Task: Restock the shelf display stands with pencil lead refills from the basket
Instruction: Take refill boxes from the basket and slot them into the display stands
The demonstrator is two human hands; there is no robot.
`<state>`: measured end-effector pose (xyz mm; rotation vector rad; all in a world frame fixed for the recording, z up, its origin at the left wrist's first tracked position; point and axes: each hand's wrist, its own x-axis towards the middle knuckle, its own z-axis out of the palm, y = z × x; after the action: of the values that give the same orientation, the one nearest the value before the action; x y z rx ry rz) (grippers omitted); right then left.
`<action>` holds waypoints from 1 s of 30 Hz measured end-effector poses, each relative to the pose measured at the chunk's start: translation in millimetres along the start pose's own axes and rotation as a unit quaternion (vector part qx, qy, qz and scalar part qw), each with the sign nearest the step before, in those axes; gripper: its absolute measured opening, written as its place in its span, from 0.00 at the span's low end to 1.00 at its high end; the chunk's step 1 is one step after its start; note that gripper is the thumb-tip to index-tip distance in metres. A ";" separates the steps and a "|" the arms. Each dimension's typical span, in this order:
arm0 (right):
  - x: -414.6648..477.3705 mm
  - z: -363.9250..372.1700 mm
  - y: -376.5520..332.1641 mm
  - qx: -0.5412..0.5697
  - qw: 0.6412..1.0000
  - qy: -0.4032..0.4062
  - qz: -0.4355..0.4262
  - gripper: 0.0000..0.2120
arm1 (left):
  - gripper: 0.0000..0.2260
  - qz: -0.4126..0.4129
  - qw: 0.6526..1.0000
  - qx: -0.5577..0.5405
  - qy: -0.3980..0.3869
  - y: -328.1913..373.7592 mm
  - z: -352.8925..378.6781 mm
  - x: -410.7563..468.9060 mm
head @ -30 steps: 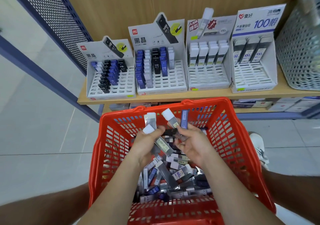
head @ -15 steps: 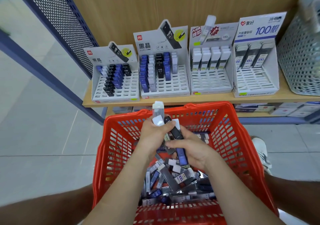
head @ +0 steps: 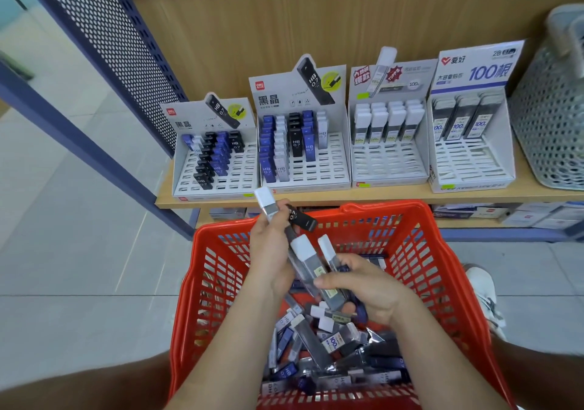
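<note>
The basket [head: 420, 251] is red, its walls a grid of slots. The refills [head: 331, 346] are blue, black and grey with white caps. The stands [head: 388, 163] are white with slotted trays. The shelf [head: 316, 197] is pale wood; the panel [head: 104, 46] dark blue, dotted with holes; the bin [head: 550, 125] grey, perforated.

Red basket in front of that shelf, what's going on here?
A person is sorting pencil lead refills over the red basket. The left hand grips a white-capped case and a black case; the right hand holds two more white-capped cases. The display stands on the shelf show many bare slots.
</note>
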<state>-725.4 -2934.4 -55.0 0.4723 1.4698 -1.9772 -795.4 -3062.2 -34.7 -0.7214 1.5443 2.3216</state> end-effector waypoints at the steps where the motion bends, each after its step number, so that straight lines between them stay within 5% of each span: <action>1: -1.8 -3.7 -0.7 -0.017 1.000 -0.020 0.000 0.10 | 0.06 0.006 1.000 -0.010 0.005 4.3 -0.2 0.2; 5: -8.1 -13.4 -0.1 -0.011 0.999 -0.033 -0.007 0.09 | 0.06 0.051 0.999 0.013 0.008 28.2 -8.4 4.3; 8: -5.8 -16.7 -2.8 0.043 0.998 0.021 -0.043 0.10 | 0.08 0.028 0.989 0.126 -0.074 38.0 -8.7 -3.6; 14: 4.5 -4.8 -42.9 0.081 0.970 0.125 -0.191 0.04 | 0.08 0.037 0.903 0.345 -0.252 35.3 -1.5 -22.6; 22: 18.2 6.9 -59.8 0.043 0.950 0.184 -0.249 0.08 | 0.08 0.157 0.798 0.515 -0.269 35.6 5.2 -24.4; 30: 25.7 -14.5 -70.5 0.261 0.922 0.184 -0.221 0.05 | 0.07 0.030 0.867 0.413 -0.278 32.8 11.1 -23.3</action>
<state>-792.6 -2914.5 -24.4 0.8326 1.3265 -2.7868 -794.1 -3063.9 7.0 0.1999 1.9833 1.4226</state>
